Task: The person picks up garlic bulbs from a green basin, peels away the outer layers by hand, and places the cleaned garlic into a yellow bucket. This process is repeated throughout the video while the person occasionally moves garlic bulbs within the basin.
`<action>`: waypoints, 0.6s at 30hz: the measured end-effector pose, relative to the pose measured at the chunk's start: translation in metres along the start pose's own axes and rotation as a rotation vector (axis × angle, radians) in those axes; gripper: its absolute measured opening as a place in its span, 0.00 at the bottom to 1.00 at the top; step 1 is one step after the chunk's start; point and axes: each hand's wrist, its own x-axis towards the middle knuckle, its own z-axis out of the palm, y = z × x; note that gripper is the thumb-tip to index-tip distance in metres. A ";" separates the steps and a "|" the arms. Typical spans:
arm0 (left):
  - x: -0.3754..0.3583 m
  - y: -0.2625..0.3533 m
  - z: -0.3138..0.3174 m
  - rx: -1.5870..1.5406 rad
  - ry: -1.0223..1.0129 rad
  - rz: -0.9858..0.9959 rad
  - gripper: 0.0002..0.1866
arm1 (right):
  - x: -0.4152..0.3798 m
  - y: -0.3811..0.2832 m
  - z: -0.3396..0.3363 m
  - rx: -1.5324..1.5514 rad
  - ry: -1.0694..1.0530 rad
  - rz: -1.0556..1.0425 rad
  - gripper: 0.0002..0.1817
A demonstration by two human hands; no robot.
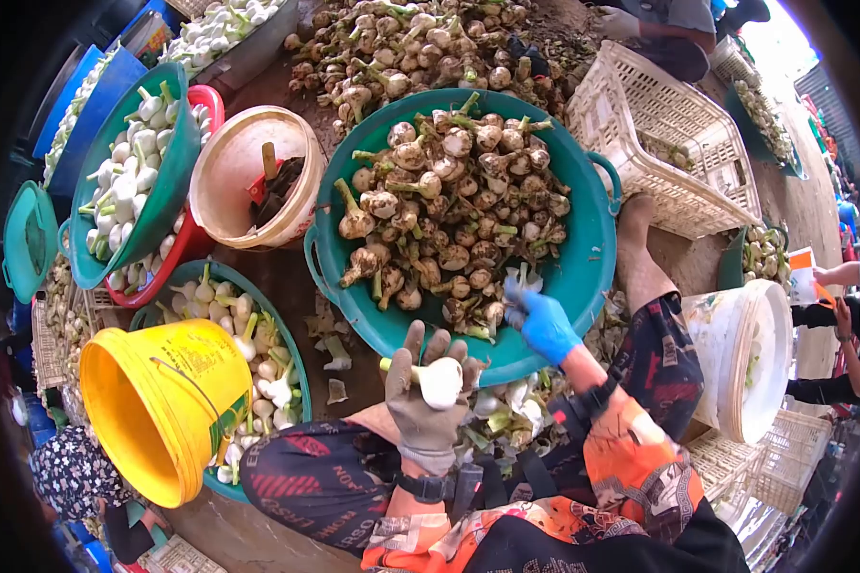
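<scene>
My left hand [425,406], in a grey-beige work glove, is turned palm up in front of the tub and holds a clean white garlic bulb [440,384] with a short green stem pointing left. Over the near right rim of a large teal tub [592,267], my right hand [545,323] wears a blue glove. Its fingers are curled, and pale garlic skin [526,280] shows at their tips. Soil-stained garlic bulbs [454,201] with cut stems fill much of that tub. Loose peelings [511,406] lie below it, between my legs.
On the left stand a yellow bucket [129,411] on its side, a tilted green basin [177,158] of white garlic and a whitish bucket [229,224]. A plastic crate [631,124] and white bucket [721,344] are right. Behind lies a garlic heap [401,48]; another person's gloved hand [616,23] is beside it.
</scene>
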 end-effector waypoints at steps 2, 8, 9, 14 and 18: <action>0.005 -0.002 0.000 0.055 0.142 -0.005 0.17 | 0.047 0.020 0.007 -0.226 0.041 -0.013 0.25; 0.020 -0.002 0.003 0.098 0.240 0.005 0.19 | 0.149 0.027 0.038 -0.576 -0.231 0.259 0.34; 0.023 -0.003 0.003 0.103 0.255 0.002 0.20 | 0.160 0.041 0.045 -0.496 -0.180 0.260 0.33; 0.035 -0.007 -0.010 0.098 0.201 -0.036 0.22 | 0.169 0.074 0.054 -0.346 -0.051 0.292 0.27; 0.038 0.000 -0.012 -0.017 0.240 -0.106 0.22 | 0.137 0.039 0.017 -0.046 -0.228 0.370 0.24</action>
